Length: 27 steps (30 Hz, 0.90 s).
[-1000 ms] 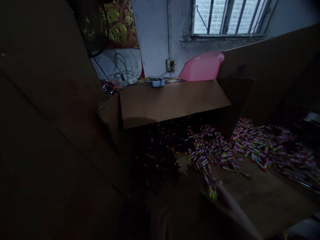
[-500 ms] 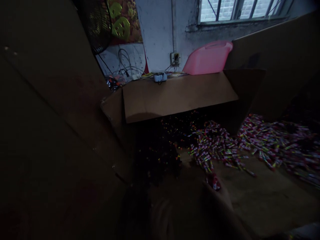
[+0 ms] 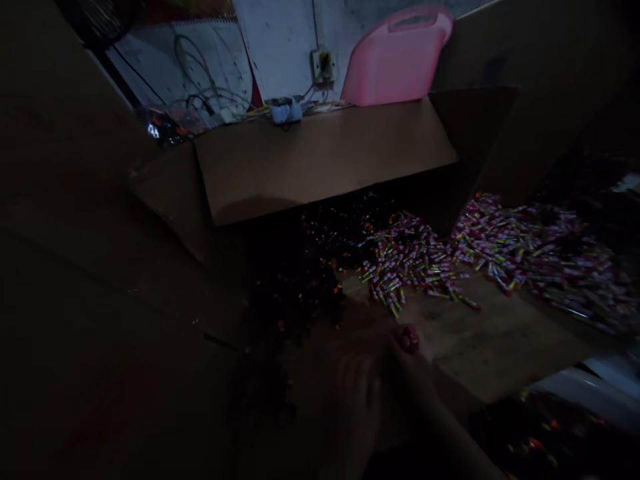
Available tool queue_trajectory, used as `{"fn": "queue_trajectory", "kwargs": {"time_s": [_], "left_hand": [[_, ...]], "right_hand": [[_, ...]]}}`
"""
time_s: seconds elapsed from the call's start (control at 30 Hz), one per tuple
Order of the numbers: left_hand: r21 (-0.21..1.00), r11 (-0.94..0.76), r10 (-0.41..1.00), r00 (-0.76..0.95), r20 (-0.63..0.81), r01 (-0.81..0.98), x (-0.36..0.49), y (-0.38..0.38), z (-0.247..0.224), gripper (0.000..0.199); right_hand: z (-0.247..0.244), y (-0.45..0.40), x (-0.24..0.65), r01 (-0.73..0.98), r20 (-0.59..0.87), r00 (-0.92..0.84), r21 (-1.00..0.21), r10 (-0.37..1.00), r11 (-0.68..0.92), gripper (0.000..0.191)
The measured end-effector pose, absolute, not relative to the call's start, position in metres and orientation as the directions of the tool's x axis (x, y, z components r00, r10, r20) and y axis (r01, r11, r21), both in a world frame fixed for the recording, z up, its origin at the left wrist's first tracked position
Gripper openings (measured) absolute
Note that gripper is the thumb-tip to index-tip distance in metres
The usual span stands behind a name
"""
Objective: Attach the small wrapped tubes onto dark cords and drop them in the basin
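Note:
The light is very dim. My right hand (image 3: pixel 417 370) is closed around a bunch of small red-ended tubes (image 3: pixel 409 339), their ends pointing up. Close by on the left, my left hand (image 3: pixel 357 390) has its fingers stretched out and a little apart; it looks dark and slightly blurred, and I see nothing in it. Beyond both hands, a loose heap of slim tubes (image 3: pixel 410 257) with pink, white and yellow-green colouring lies on the wooden board (image 3: pixel 480 347). Dark small pieces with orange and yellow spots (image 3: pixel 295 293) lie left of the heap.
An open cardboard box (image 3: pixel 325 160) stands behind the pile, its flap hanging forward. Behind it are a pink plastic basin (image 3: pixel 393 60) and a wall socket (image 3: pixel 324 65). Tall cardboard (image 3: pixel 65 300) fills the left side. A pale container (image 3: pixel 600 393) sits at lower right.
The view has tilted down and shifted right, bringing the pale container into sight. My left hand has come up beside my right hand, which still grips the bunch of tubes.

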<state>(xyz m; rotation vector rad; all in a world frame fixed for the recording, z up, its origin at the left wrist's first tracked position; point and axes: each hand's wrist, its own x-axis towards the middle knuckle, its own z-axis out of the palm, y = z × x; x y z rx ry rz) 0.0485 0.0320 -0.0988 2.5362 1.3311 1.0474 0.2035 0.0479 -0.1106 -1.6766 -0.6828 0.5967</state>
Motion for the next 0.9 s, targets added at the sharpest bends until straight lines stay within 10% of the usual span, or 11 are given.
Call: {"fn": "queue_trajectory", "kwargs": {"time_s": [0.33,0.57,0.9], "left_hand": [[0.521,-0.585,0.808,0.499,0.312,0.621,0.099,0.033,-0.103,0.028],[0.862,-0.197,0.965,0.249,0.085,0.467,0.093,0.039,-0.089,0.022],[0.99,0.113,0.976,0.175,-0.127,0.086,0.101,0.035,-0.078,0.027]], "right_hand": [[-0.113,0.01,0.232,0.136,-0.051,0.771,-0.96,0.635,-0.243,0.033],[-0.124,0.001,0.231,0.37,0.061,0.607,-0.904,0.793,-0.214,0.02],[-0.084,0.004,0.198,-0.275,-0.321,0.502,-0.939,0.803,-0.204,0.037]]}}
